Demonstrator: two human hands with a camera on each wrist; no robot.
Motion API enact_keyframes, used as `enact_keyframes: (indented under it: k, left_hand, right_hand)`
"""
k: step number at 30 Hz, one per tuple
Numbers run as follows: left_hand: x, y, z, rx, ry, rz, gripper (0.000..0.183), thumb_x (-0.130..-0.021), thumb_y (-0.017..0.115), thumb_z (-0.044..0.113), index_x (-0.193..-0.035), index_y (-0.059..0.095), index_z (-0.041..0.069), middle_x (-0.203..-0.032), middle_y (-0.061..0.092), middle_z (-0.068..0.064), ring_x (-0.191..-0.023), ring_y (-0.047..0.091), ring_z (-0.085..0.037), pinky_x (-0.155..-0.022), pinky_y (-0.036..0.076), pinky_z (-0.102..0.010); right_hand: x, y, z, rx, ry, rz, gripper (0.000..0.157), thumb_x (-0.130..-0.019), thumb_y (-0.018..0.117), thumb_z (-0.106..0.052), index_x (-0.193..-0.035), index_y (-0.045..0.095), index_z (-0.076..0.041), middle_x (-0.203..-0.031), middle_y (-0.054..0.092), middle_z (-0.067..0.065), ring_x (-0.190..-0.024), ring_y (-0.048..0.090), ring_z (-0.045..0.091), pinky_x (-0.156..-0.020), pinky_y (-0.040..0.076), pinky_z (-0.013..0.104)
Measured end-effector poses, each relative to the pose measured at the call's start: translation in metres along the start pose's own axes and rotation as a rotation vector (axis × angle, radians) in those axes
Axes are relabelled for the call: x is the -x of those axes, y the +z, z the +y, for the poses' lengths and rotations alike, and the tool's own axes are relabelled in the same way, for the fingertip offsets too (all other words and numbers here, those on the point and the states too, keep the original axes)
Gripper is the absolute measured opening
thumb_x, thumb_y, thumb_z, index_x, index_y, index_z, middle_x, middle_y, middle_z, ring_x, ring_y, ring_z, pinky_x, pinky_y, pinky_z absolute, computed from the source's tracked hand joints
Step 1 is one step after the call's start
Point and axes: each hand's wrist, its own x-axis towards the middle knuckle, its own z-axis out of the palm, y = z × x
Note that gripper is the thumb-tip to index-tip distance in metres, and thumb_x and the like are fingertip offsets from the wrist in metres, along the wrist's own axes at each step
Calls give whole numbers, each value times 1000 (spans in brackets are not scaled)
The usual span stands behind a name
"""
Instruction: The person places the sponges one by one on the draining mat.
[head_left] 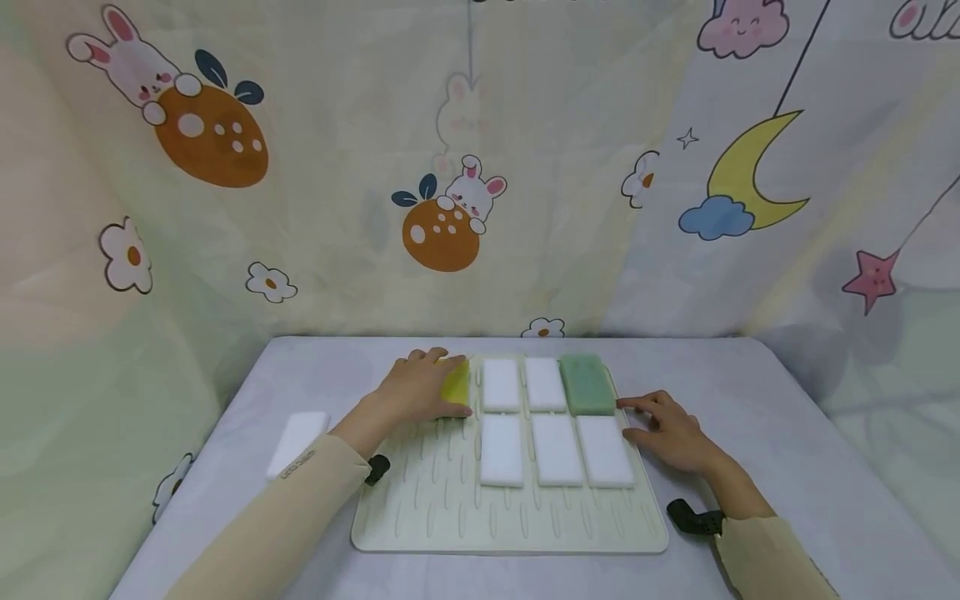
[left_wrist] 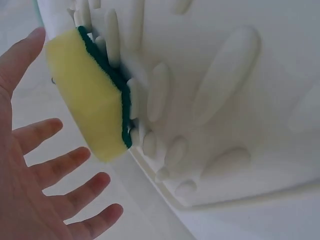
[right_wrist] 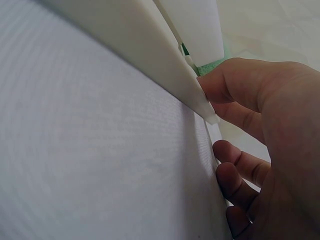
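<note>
A yellow sponge [left_wrist: 85, 95] with a dark green scouring layer sits among raised ridges in the back left corner of a cream ridged board [head_left: 420, 517]. Around it my left hand [head_left: 416, 385] spreads its fingers; in the left wrist view they stand slightly apart from the sponge. At the board's right edge, my right hand [head_left: 671, 433] rests with loosely bent fingers, its thumb touching the rim in the right wrist view. Close by on the board lie a green sponge [head_left: 587, 385] and a white sponge block [head_left: 605, 451].
Several more white blocks [head_left: 501, 451] lie in two rows on the board. Another white block [head_left: 298, 442] lies on the white-covered table [head_left: 225, 500], left of the board and partly behind the left sleeve. A printed cloth [head_left: 337, 167] hangs behind the table.
</note>
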Motion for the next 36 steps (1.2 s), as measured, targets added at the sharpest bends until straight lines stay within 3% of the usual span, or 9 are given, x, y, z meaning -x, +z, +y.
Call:
enact_keyframes:
  k: [8,14,36]
  left_hand:
    - [20,-6,-14,13,9,38,92,-72,65,74,-148,38,29,-151,39,-5,-133,40,-37,-100,39,-57]
    - [39,-7,-35,22,6,69,91,-73,66,71,-148,39,28,-149,42,-6,-132,42,-37,-99,39,-59]
    - [121,-10,-102,21,-68,64,92,-68,74,67,-144,46,23,-144,47,-11,-129,45,-42,-94,39,-64]
  right_hand:
    - [0,2,3,3,-13,3,46,-89,68,-36,-132,58,-24,-115,51,7,-90,42,18,-75,25,37]
    - [0,2,3,6,-16,5,46,-89,68,-36,-132,58,-23,-115,51,8,-89,43,18,-75,25,37]
    - [-1,1,1,26,4,-4,45,-90,66,-36,-132,58,-25,-115,51,8,-90,44,18,-75,25,38]
